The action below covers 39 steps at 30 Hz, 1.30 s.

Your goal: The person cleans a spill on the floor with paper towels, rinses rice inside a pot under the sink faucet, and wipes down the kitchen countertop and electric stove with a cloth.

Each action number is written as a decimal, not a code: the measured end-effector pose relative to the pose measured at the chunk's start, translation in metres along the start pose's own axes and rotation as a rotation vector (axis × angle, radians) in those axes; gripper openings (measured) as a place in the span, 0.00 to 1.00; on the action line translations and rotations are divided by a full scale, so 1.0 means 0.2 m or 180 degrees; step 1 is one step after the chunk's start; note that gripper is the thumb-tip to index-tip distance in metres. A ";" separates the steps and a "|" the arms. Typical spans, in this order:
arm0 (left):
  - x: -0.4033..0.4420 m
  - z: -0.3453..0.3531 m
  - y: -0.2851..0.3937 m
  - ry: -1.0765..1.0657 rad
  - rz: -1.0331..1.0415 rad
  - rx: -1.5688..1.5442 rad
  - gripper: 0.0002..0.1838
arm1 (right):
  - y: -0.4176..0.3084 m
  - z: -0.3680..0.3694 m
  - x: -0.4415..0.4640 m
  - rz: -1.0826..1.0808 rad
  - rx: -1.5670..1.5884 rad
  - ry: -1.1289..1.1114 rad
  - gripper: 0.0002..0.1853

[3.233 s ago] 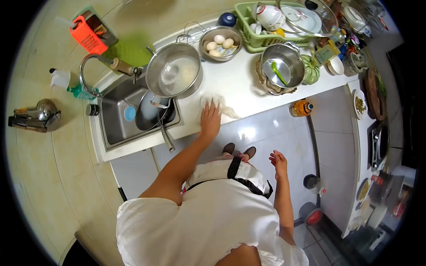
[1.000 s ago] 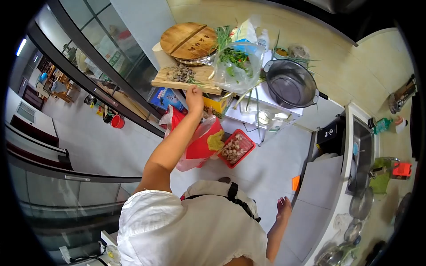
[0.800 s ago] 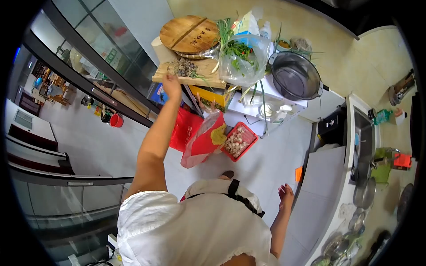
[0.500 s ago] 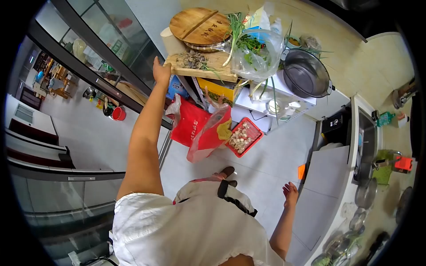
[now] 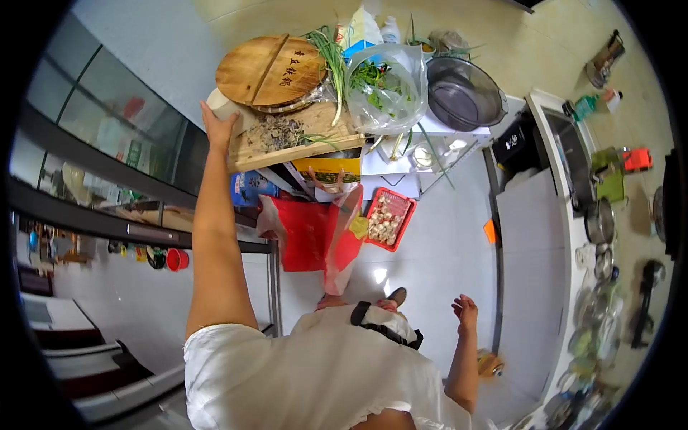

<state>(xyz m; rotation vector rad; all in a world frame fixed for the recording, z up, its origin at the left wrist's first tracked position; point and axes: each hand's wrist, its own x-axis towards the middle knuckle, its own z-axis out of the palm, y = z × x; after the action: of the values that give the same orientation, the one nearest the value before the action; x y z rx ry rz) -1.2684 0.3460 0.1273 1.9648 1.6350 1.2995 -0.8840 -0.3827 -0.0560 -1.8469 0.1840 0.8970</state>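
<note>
My left hand [image 5: 218, 125] reaches to the left end of a wooden board [image 5: 287, 149], fingers stretched and apart, against the near side of a beige cylinder [image 5: 228, 106]. Whether it bears any of the cylinder's weight cannot be made out. Dark dried bits [image 5: 279, 135] lie on the board. Behind them is a round wooden lid [image 5: 271, 70] with dark characters, and green onions [image 5: 334, 68] lie beside it. A clear plastic bag [image 5: 387, 89] of leafy greens is to the right. My right hand [image 5: 464, 310] hangs over the floor, empty, its fingers loosely apart.
A dark pot [image 5: 466, 93] stands right of the bag. Below the board are a red bag [image 5: 304, 233] and a red basket [image 5: 390, 218] of garlic on the floor. Glass sliding doors [image 5: 107, 122] border the left; a counter with a sink [image 5: 570, 147] runs along the right.
The view has turned from the sink counter to the shelf with the board. My left hand has moved leftward along the board's front edge to the cylinder. My right hand stays low at the side.
</note>
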 end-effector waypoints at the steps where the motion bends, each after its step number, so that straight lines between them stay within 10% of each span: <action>1: 0.01 0.02 -0.02 0.0069 0.0169 -0.0036 0.62 | 0.03 0.07 -0.04 0.0012 -0.0014 0.0018 0.17; 19: 0.02 0.01 -0.02 0.0763 0.0615 0.0081 0.55 | -0.09 0.84 -0.46 -0.0548 -0.0400 -0.0487 0.18; 39: 0.02 -0.35 0.14 -0.0149 0.1383 0.1465 0.51 | -0.16 1.11 -0.45 -0.0754 -0.0444 -0.1028 0.17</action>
<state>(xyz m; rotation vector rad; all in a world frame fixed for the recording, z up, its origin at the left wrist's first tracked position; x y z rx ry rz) -1.3027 0.3171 0.1874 2.7226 1.6540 1.0537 -1.0404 -0.2041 -0.0161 -1.7757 -0.2985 1.0442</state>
